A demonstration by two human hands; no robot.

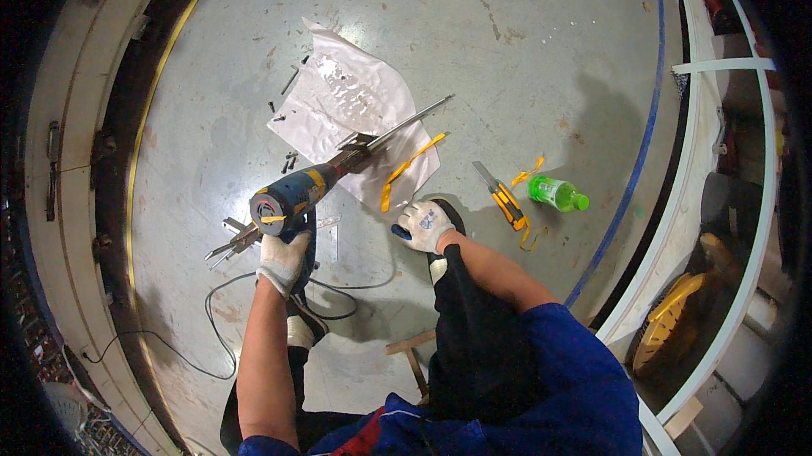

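My left hand (285,257), in a white glove, is wrapped round the grip of a dark blue corded power tool (306,189). The tool's rear end faces me and its front points up and right over a crumpled white sheet (385,84). A long metal rod (414,122) extends over the sheet beyond the tool's front; how it joins the tool is unclear. My right hand (425,226), also gloved, is by my right shoe with its fingers curled. What they hold, if anything, is hidden. A yellow strap (409,172) lies just above this hand, partly on the sheet.
Right of my right hand lie a yellow utility knife (506,205), blade bare, and a green bottle (558,193). Dark bolts (290,160) lie left of the sheet. Metal bars (239,238) show behind the tool. A black cord (213,312) loops at left. Shelving (732,65) stands at right.
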